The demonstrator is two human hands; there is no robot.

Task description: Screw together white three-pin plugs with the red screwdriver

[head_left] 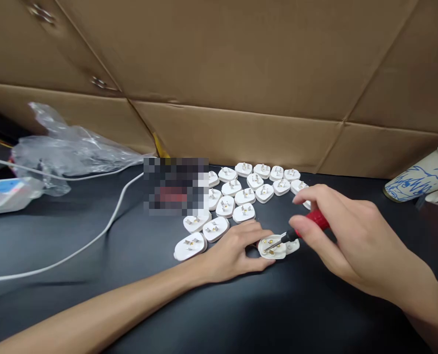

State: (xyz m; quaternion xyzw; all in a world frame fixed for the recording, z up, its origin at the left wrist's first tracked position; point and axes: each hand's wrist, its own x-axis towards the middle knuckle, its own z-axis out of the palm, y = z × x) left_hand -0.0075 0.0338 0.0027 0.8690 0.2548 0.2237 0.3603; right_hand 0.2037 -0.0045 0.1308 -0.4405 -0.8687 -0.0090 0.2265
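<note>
A white plug shell (277,246) lies on the black table with its inside up, showing several brass screws. My left hand (237,250) pinches its left end between thumb and fingers. In my right hand (351,236) is a screwdriver (316,219) with a red handle, held between thumb and fingers. Its shaft slants down to the left, and the tip is inside the shell, by a brass piece near the left end. Just beyond my left hand, several white plugs (216,229) stand with their flat metal pins upward.
Brown cardboard (233,59) walls the back of the table (211,314). A white cable (104,228) and a clear plastic bag (74,150) lie at left, near a white tray (8,196). A blue-patterned cup (418,179) lies tilted at right. One area behind the left hand is blurred out.
</note>
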